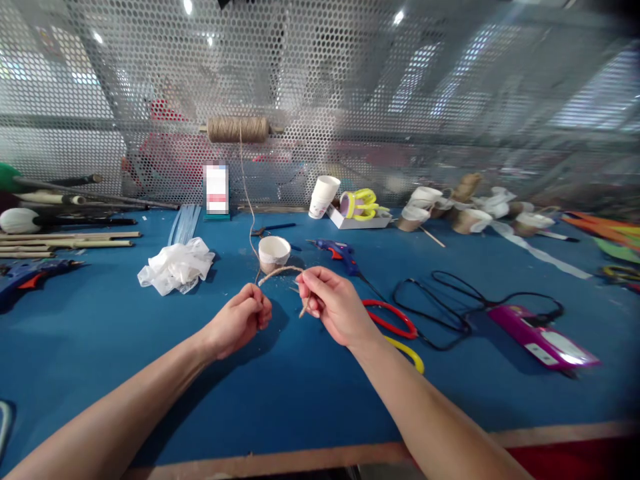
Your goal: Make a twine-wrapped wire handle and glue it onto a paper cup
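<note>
My left hand [243, 319] is closed in a pinch on a length of brown jute twine [278, 271]. The twine arches over to my right hand [334, 303], which is also closed on it, a short end sticking out below the fingers. From my left hand the twine runs up to a spool [238, 129] mounted on the perforated metal back panel. A small paper cup [274, 253] wrapped partly in twine stands on the blue table just behind my hands.
Red and yellow scissors [395, 327] lie right of my right wrist, beside a black cable [440, 313] and a magenta device [543, 337]. A blue glue gun [340, 253], crumpled white plastic [176, 265], bamboo sticks [70, 240], paper cups [323, 195] and tape rolls [361, 203] surround the area.
</note>
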A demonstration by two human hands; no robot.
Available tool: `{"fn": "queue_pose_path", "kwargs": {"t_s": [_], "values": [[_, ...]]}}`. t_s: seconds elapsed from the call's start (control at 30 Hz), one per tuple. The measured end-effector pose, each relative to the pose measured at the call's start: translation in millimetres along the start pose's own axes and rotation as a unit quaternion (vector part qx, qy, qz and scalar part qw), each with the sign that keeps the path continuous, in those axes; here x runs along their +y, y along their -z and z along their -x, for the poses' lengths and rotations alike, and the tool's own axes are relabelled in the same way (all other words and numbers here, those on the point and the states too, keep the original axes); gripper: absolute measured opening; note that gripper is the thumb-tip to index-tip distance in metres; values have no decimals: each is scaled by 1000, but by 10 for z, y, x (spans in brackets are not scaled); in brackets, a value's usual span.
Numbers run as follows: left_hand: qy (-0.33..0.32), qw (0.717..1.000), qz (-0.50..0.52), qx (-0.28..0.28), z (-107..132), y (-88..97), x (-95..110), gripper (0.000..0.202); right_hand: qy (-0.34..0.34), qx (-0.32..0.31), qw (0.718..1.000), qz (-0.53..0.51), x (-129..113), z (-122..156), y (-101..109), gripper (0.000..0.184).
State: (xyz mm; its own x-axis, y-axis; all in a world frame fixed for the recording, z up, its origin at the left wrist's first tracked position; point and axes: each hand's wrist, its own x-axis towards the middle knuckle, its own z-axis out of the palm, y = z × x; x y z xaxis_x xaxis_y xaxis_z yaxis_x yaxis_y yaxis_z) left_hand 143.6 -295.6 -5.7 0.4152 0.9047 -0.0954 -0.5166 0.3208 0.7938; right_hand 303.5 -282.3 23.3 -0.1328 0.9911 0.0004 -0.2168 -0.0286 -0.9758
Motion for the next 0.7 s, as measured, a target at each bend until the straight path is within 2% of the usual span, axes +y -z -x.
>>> {"fn": "queue_pose_path", "kwargs": {"t_s": [0.1,0.17,0.23,0.3,0.4,0.5,0.6,0.7], "values": [[-24,1000,-6,18,-43,48,100,17,-2,-1,1000,12,-32,-4,17,24],[-48,997,-46,43,-84,83,214,15,-6,-9,1000,23,-55,-14,29,24],[-84,984,-141,72,-128,96,360,8,-5,-25,999,43,-87,-25,35,24],[-105,961,-242,76,-160,69,513,4,2,-48,996,74,-131,-34,33,23],[-84,939,-332,35,-156,-28,693,21,17,-73,990,123,-213,-42,21,22],[-17,929,-365,-61,-109,-83,764,25,29,-85,985,146,-288,-38,20,21],[42,945,-299,-127,-80,-51,720,24,39,-93,984,145,-332,-28,32,22],[31,973,-189,-129,-87,-15,603,26,42,-93,987,126,-341,-19,29,21]]}}
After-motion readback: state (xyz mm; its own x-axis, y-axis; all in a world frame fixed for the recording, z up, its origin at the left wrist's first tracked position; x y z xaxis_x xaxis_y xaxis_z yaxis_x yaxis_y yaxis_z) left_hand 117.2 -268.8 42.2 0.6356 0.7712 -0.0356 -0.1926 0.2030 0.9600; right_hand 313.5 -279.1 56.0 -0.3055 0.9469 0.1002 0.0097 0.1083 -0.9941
